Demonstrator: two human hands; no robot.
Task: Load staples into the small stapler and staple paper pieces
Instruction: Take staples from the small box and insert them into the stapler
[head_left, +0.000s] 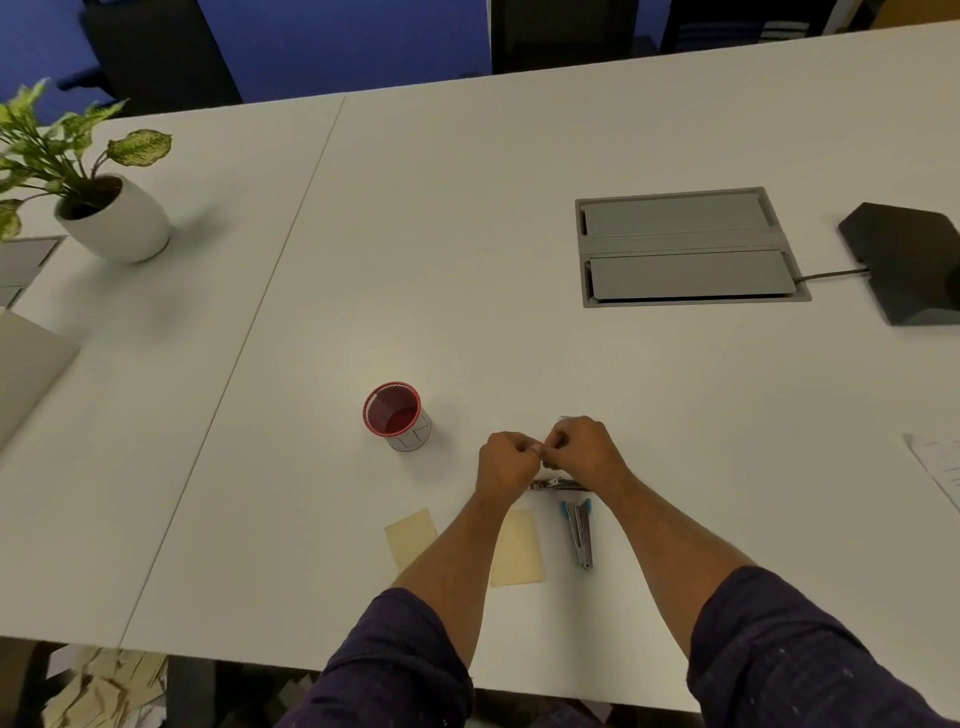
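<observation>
The white bench (467, 260) runs wide under me, blue wall and dark chairs beyond. My left hand (506, 464) and right hand (587, 449) meet fingertip to fingertip, pinched on something too small to tell. The stapler (580, 533) lies open just below my right wrist, two paper pieces (517, 548) beside it. A red cup (395, 414) stands left; its markings are unreadable.

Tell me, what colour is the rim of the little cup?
Red. The cup shows it clearly in the head view.
</observation>
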